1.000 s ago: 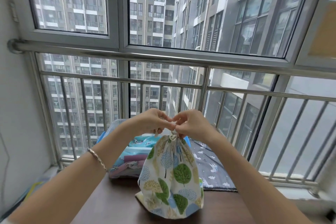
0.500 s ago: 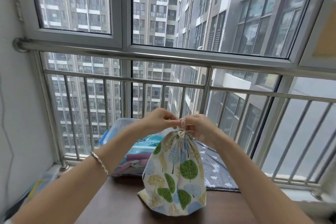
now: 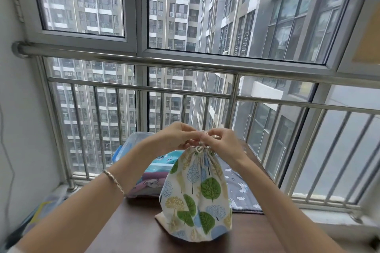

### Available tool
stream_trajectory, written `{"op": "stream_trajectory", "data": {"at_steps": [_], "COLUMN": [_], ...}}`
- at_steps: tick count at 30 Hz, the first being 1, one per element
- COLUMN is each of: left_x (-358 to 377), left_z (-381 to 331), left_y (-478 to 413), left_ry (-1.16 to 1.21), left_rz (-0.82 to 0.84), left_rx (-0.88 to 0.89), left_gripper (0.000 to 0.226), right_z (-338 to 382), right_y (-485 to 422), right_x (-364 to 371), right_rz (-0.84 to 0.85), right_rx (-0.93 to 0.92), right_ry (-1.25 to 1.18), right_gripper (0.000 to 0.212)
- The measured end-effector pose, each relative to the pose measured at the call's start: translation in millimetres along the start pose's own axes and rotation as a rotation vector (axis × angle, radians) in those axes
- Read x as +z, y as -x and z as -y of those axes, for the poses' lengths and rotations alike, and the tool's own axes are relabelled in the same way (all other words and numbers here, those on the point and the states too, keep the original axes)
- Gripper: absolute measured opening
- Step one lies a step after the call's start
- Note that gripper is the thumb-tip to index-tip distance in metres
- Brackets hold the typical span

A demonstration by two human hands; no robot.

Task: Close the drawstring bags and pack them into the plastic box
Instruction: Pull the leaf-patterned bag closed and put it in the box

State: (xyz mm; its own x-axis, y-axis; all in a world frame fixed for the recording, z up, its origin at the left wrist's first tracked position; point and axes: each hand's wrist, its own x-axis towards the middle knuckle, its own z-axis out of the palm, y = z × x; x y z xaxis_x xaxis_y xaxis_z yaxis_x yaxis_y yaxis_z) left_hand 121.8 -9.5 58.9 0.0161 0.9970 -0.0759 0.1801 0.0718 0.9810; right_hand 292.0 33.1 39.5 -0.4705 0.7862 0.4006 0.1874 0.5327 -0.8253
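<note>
- A steel railing (image 3: 185, 63) of round bars stands behind the smooth dark table (image 3: 131, 224).
- The clear plastic box (image 3: 131, 141) (folded cloth inside) is half hidden by the left forearm.
- The tree-print drawstring bag (image 3: 195, 197) stands upright mid-table, its neck gathered.
- The left hand (image 3: 174, 135) and right hand (image 3: 224, 141) pinch its pale cord (image 3: 200, 148).

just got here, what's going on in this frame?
A person's left hand and right hand both pinch the cord at the cinched neck of a tree-print drawstring bag standing on the dark table. The bag is not packed yet. Behind it, the clear plastic box holds folded fabric.
</note>
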Motion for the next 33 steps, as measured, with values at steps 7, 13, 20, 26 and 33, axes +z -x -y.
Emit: {"op": "stream_trajectory", "data": {"at_steps": [7,13,20,26,33], "left_x": [-41.6,-23.1,-33.3,-54.2,-79.4], "left_z": [7.4,10.4,15.2,45.8,68.9], "left_y": [16.5,13.3,16.4,14.4,23.2], "left_ry": [-0.283,-0.094,0.148,0.244,0.767], "left_rz": [-0.170,-0.085,-0.052,-0.037,0.044], "left_rx": [0.072,-0.010,0.047,-0.095,-0.107], "left_gripper": [0.012,0.017,0.045,0.077,0.099], "right_z": [-30.3,-5.3,35.9,84.7,123.2], "right_y": [-0.9,-0.2,-22.4,-57.2,-107.3], "right_x": [-43.0,-19.4,-26.6,-42.1,-24.6], "right_rz": [0.017,0.465,0.364,0.145,0.040], "right_rx": [0.074,0.169,0.065,0.055,0.087], "right_ry": [0.102,0.254,0.163,-0.289,-0.970], "right_gripper": [0.030,0.082,0.015,0.012,0.027]}}
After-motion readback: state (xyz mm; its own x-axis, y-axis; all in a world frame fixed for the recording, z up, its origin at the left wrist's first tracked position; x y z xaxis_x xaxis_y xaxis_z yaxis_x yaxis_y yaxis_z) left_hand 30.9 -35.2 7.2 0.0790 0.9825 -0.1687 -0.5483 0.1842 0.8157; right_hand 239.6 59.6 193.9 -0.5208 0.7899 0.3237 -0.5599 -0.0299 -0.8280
